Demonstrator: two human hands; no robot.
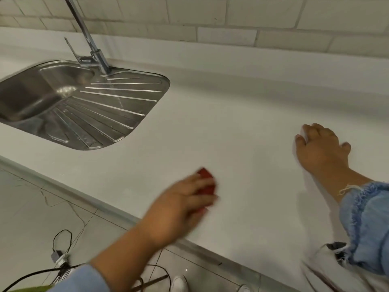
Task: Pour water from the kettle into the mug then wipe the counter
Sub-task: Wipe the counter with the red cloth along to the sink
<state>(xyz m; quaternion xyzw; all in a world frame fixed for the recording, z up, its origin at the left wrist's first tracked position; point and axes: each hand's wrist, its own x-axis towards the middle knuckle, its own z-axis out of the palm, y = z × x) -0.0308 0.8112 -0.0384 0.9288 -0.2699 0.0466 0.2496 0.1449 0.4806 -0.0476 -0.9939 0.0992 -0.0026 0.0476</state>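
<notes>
My left hand [181, 207] grips a red cloth or sponge [207, 182] and presses it on the white counter [242, 127] near the front edge; hand and cloth are blurred by motion. Further right, my right hand [322, 148] lies palm down with its fingers curved over a white object [300, 142]. That object is mostly hidden under the hand and blends with the counter, so I cannot tell what it is. Neither a kettle nor a mug is clearly in view.
A steel sink [31, 95] with a ribbed drainboard [109, 108] is set into the counter at the left, with a tall tap [92, 47] behind it. A tiled wall [231, 17] backs the counter. Cables and a plug [57, 255] lie on the floor below.
</notes>
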